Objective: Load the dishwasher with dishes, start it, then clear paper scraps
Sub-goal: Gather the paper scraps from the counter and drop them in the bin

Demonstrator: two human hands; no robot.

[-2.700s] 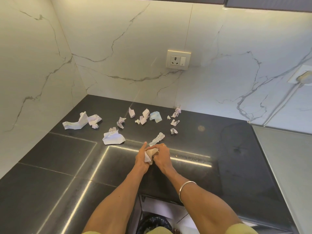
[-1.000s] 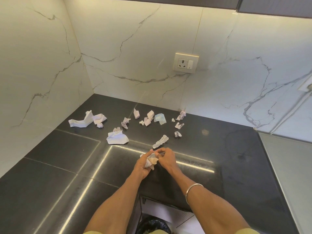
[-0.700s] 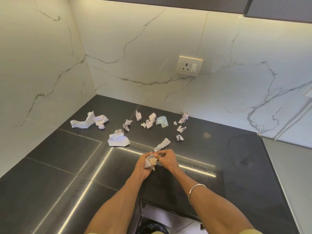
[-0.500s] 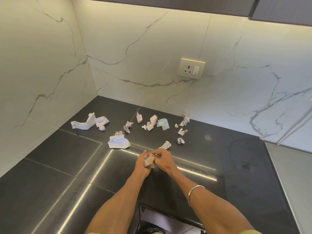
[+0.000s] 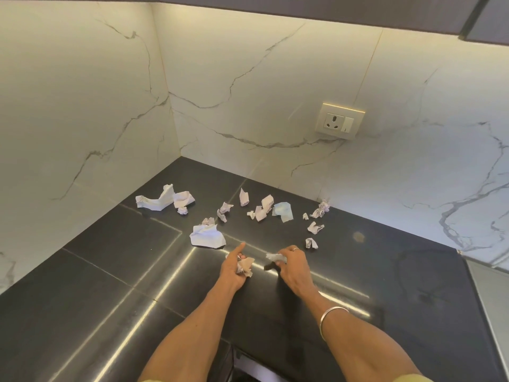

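Several crumpled paper scraps lie on the black countertop point(image 5: 115, 271). My left hand point(image 5: 234, 267) holds a wad of scraps point(image 5: 246, 266) in its curled fingers, with the index finger pointing forward. My right hand point(image 5: 292, 264) pinches a long white scrap point(image 5: 274, 256) just above the counter. A large white scrap point(image 5: 208, 237) lies just beyond my left hand. A long bent scrap point(image 5: 157, 199) sits at the far left, a pale blue scrap point(image 5: 283, 210) near the back, and small scraps point(image 5: 311, 243) to the right.
White marble walls meet in a corner at the back left. A wall socket point(image 5: 340, 121) sits above the counter. Dark upper cabinets point(image 5: 330, 6) hang overhead. An open gap below the counter's front edge point(image 5: 248, 365) shows between my arms.
My hands, joined over the wad before, have parted. The right hand has picked up the long scrap that lay just beyond them. The camera has tilted up slightly.
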